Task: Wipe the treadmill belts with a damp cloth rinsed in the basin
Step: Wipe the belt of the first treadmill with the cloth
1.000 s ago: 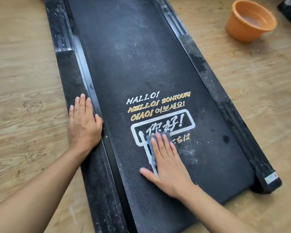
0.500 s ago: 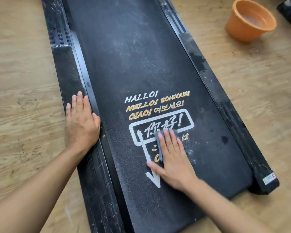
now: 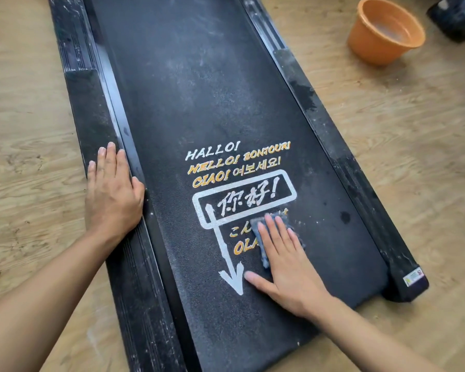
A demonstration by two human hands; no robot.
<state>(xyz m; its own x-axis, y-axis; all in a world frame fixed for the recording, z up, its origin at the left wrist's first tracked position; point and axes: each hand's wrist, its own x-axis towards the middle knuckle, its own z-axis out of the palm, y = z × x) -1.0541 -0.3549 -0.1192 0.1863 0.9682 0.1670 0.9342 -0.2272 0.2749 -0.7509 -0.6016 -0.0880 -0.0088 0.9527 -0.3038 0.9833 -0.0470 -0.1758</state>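
belt [image 3: 199,89]: bare from centre to top of frame | left rail [image 3: 91,103]: left hand [image 3: 113,194] flat on it, mid-left | lower centre: right hand [image 3: 287,267] flat on cloth [image 3: 257,228] | upper right: basin [image 3: 373,51] on floor [image 3: 387,157], black object [image 3: 457,14] near it

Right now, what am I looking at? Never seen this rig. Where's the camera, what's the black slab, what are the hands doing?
There is no robot here. A person works bare-handed, and the one camera sits on their head, looking forward and down. The black slab is a treadmill lying on a wooden floor. Its dusty belt carries printed greetings. The left hand rests flat on the side rail and holds nothing. The right hand presses a blue-grey cloth onto the belt with straight fingers, over the lower print. The orange basin stands on the floor to the right, apart from the treadmill. A dark object in the top right corner is cut off, so I cannot name it.
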